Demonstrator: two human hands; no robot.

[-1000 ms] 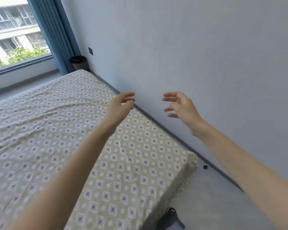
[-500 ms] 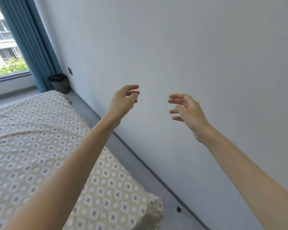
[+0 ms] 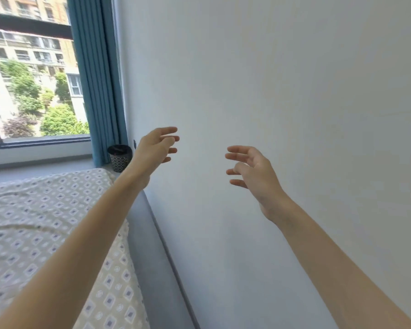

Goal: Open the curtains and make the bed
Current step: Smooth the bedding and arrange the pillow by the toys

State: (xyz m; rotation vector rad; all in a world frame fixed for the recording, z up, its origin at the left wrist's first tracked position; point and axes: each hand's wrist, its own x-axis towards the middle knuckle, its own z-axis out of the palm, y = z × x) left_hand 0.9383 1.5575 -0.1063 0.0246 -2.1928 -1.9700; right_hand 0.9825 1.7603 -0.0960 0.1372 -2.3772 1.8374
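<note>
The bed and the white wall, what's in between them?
In the head view, a bare strip of grey floor runs between the bed and the wall, with a small dark bin at its far end.

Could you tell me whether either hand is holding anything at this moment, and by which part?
Nothing is held: the left hand and right hand are both raised, fingers loosely spread.

A home bedroom. A bed (image 3: 45,233) with a patterned sheet stands along a plain pale wall (image 3: 282,91), a strip of floor (image 3: 152,257) between them. Blue curtains (image 3: 95,79) hang drawn aside at a large window (image 3: 29,79) facing apartment blocks and trees. A small patterned bin (image 3: 119,157) sits in the corner.
</note>
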